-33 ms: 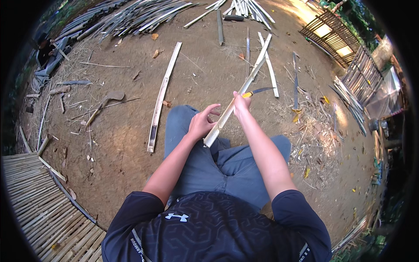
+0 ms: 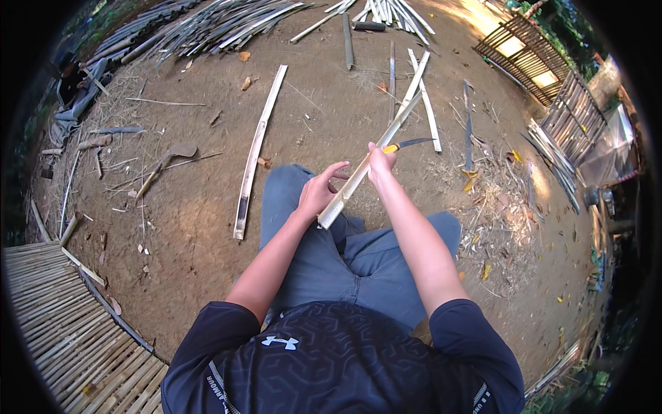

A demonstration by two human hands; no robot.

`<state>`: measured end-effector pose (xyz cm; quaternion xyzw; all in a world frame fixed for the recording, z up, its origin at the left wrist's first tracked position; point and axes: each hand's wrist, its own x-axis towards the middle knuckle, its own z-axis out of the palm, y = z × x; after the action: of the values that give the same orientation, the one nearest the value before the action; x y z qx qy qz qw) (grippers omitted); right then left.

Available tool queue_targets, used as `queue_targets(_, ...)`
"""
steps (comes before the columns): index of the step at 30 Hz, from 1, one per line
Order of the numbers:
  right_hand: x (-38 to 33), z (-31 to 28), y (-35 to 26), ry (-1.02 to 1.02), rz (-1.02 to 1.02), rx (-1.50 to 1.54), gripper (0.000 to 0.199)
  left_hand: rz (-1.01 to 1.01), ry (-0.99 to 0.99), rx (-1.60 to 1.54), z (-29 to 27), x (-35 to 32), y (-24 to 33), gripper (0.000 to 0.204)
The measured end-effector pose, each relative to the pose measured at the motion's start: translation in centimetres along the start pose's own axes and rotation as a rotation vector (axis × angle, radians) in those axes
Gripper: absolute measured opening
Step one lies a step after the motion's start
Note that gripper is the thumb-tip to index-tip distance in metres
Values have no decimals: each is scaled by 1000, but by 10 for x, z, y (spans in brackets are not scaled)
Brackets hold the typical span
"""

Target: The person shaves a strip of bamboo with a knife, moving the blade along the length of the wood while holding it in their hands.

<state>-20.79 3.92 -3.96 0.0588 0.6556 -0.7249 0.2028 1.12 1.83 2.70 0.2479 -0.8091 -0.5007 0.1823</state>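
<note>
A long, pale split bamboo strip [image 2: 355,181] slants from over my lap away to the upper right, hollow face up. My right hand [image 2: 381,165] is closed on a knife with a yellow handle [image 2: 391,148] and also grips the strip's edge. The dark, curved knife blade [image 2: 416,141] points right, away from the strip. Beside the strip's near end is my left hand [image 2: 318,194], its fingers spread and curved; some fingertips are partly hidden by the strip. Another split bamboo piece [image 2: 260,141] lies on the ground left of my knees.
Dark and pale bamboo strips are piled [image 2: 227,31] at the far left. A curved-blade tool [image 2: 164,165] lies on the dirt to the left. Bamboo slatting [image 2: 76,324] fills the near left, shavings [image 2: 507,214] lie to the right, and a bamboo rack [image 2: 527,58] stands far right.
The bamboo strip in my hands has slid slightly toward me and to the left. My hands have hardly moved.
</note>
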Motion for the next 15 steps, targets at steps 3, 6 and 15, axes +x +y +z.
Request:
queue_targets(3,-4,4,3,22,42,111,51,282,125,82,8,3,-5,70)
queue_targets(6,-14,8,5,-3,29,102,46,227,151,74,11,4,-14,58)
queue_targets(15,-6,-43,12,-113,-78,-55,26,245,294,-12,17,9,-28,37)
